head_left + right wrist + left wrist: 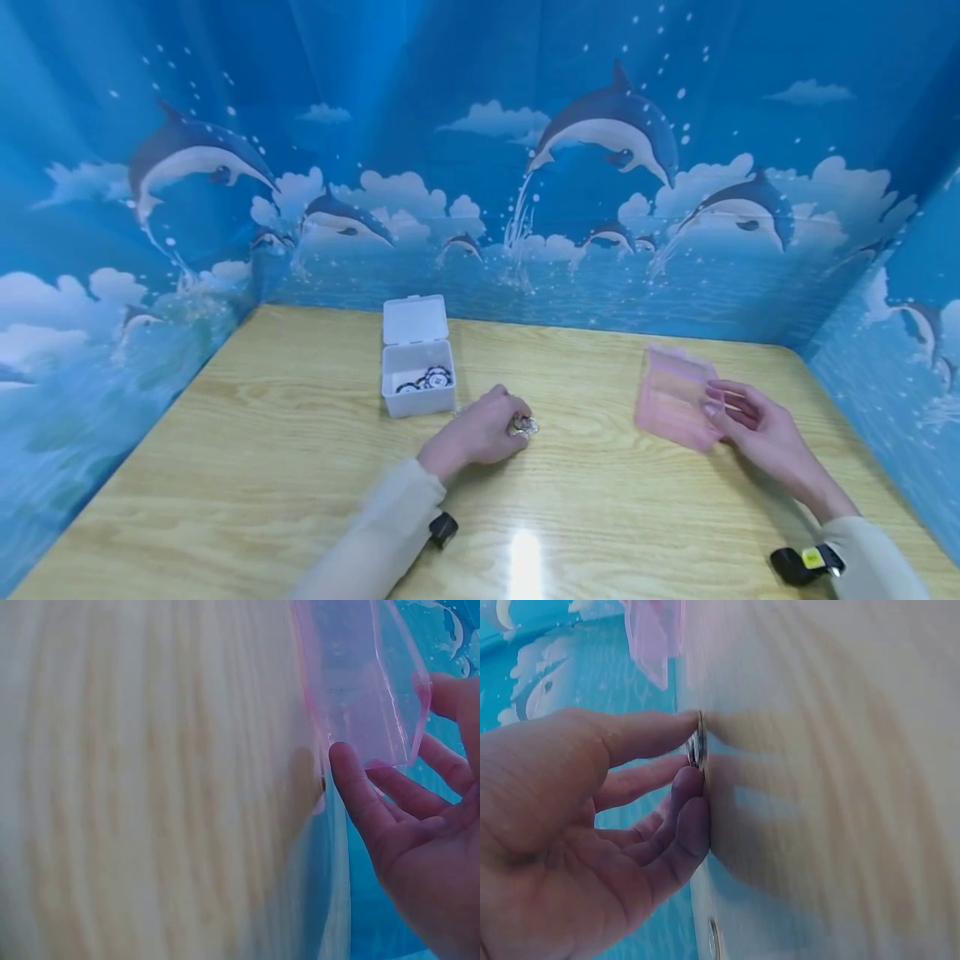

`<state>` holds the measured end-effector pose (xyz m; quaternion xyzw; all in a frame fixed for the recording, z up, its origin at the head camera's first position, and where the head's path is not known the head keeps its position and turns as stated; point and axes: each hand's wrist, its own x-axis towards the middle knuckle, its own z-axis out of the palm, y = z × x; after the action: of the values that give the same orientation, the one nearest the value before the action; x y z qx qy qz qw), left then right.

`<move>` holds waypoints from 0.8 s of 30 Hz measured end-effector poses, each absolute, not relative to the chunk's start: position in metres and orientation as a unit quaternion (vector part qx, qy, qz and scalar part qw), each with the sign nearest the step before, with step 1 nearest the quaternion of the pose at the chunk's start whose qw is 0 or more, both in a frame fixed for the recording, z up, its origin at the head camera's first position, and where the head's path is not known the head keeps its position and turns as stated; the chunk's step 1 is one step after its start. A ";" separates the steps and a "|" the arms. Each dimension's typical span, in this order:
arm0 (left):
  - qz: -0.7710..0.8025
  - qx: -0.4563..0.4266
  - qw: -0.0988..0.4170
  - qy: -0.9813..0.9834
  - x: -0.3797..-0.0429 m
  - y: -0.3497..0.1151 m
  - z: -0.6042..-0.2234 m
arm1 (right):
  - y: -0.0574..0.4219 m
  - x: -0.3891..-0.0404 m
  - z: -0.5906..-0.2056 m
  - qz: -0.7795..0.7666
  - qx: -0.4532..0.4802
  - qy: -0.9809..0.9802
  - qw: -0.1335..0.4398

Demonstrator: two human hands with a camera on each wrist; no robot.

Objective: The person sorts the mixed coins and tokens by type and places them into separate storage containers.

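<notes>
My left hand (pixel 487 425) is low over the middle of the wooden table. Its thumb and fingers pinch a few shiny coins (pixel 697 742) at the tabletop. Another coin (pixel 714 939) lies on the table near that hand's fingers in the left wrist view. To the right, a clear pink plastic box (pixel 671 392) stands on the table. My right hand (pixel 765 429) grips its right edge between thumb and fingers. In the right wrist view the fingers are spread around the end of the box, and whether all of them touch it is hard to tell.
Left of my left hand stands a small white plastic box (pixel 420 406) with its lid (pixel 415 321) raised. Inside lie several black-and-white poker chips (pixel 438 377). A blue dolphin-print curtain (pixel 480 167) hangs behind the table (pixel 300 467) and along its sides.
</notes>
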<state>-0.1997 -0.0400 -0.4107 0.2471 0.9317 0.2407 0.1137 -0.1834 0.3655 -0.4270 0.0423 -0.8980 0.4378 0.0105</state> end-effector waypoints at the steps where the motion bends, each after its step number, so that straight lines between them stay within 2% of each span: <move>1: 0.243 0.252 0.117 0.930 -0.199 -0.039 -0.411 | 0.365 -0.183 -0.427 0.438 0.042 -0.898 0.010; 9: 0.270 0.252 0.121 0.921 -0.201 -0.037 -0.414 | 0.368 -0.183 -0.425 0.446 0.049 -0.894 -0.003; 18: 0.306 0.216 0.136 0.917 -0.208 -0.034 -0.416 | 0.379 -0.183 -0.435 0.614 0.108 -0.779 -0.068; 24: 0.326 0.189 0.148 0.914 -0.210 -0.032 -0.417 | 0.380 -0.182 -0.439 0.649 0.110 -0.750 -0.062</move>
<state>-0.2102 -0.0322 -0.4170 0.1892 0.9143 0.3261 0.1479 -0.1818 0.3796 -0.4393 0.1096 -0.7503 0.6491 -0.0616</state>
